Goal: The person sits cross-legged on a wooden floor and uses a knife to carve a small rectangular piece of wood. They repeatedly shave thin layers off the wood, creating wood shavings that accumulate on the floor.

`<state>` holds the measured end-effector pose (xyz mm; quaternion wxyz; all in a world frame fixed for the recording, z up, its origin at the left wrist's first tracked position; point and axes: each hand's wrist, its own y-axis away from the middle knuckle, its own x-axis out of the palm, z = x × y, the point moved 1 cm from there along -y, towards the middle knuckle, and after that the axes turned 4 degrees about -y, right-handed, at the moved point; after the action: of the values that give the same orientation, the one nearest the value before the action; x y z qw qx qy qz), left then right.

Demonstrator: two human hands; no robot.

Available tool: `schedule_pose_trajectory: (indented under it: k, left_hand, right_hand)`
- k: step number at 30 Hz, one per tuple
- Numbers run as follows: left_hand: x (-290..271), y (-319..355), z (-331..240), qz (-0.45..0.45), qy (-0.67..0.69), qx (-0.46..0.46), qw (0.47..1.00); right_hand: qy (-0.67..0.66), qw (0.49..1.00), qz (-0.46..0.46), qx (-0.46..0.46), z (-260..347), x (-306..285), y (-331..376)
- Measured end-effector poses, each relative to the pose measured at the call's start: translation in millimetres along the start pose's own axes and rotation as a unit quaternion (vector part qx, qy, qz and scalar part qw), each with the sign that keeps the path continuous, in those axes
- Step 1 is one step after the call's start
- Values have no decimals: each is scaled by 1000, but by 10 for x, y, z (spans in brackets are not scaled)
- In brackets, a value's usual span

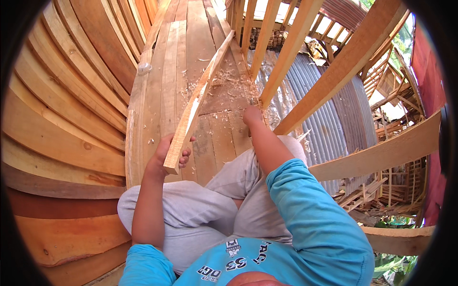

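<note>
My left hand [168, 153] grips the near end of a long narrow wooden plank [199, 95], which runs away from me over the plank deck [167, 81] toward the upper middle. My right hand [252, 115] is closed at the base of an upright timber post [286, 52], amid wood shavings [234, 81]; what it holds is hidden. I sit on the deck in grey trousers and a blue shirt, knees drawn up.
Curved hull planking [71, 95] rises on the left. Slanted timber frames [353, 57] and a curved rib [381, 152] stand on the right, with corrugated metal sheeting [324, 109] and scrap wood below, past the deck's edge.
</note>
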<state>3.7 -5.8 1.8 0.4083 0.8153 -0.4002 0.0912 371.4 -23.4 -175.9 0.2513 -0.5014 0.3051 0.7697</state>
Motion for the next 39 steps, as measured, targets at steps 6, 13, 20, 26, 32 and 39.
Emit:
schedule_pose_trajectory:
  k: [6, 13, 20, 26, 32, 39]
  left_hand:
    - [131, -98, -18, 6, 5, -6, 1000]
    - [20, 5, 32, -9, 19, 3, 1000]
    - [45, 4, 31, -18, 29, -12, 999]
    - [29, 12, 41, -1, -2, -11, 1000]
    - [54, -7, 38, -29, 22, -13, 999]
    - [12, -24, 89, -31, 11, -16, 999]
  right_hand:
    - [-16, 985, -27, 172, -252, -98, -131]
    - [-22, 996, -5, 88, 175, -308, 258]
    - [116, 988, 74, 67, 96, -296, 186]
    - [27, 999, 28, 35, 370, -450, 373]
    - [-22, 996, -25, 81, 80, -372, 143]
    - [75, 994, 34, 76, 293, -343, 231]
